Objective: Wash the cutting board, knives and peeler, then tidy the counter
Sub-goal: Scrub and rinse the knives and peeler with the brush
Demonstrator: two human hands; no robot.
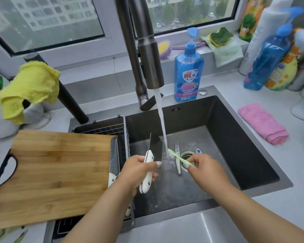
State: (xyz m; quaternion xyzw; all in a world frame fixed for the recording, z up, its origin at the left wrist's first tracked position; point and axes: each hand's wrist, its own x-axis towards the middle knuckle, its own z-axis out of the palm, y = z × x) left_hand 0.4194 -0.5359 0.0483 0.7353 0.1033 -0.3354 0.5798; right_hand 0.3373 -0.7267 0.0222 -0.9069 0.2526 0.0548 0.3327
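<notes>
Left hand [139,168] grips one knife [150,160]; right hand [203,166] pinches one toothbrush [178,157].

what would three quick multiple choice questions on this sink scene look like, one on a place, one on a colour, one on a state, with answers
1. Where does the peeler lie?
A. on the cutting board
B. on the sink floor beside the drain
C. on the windowsill

2. What colour is the folded cloth on the counter to the right of the sink?
A. pink
B. yellow
C. white

3. What is the state of the faucet?
A. off
B. running
C. dripping only

Answers:
1 B, it rests on the sink bottom next to the drain.
2 A, the cloth is plainly pink.
3 B, a full stream of water falls near the knife held by the left hand, with the toothbrush in the right hand.
</notes>
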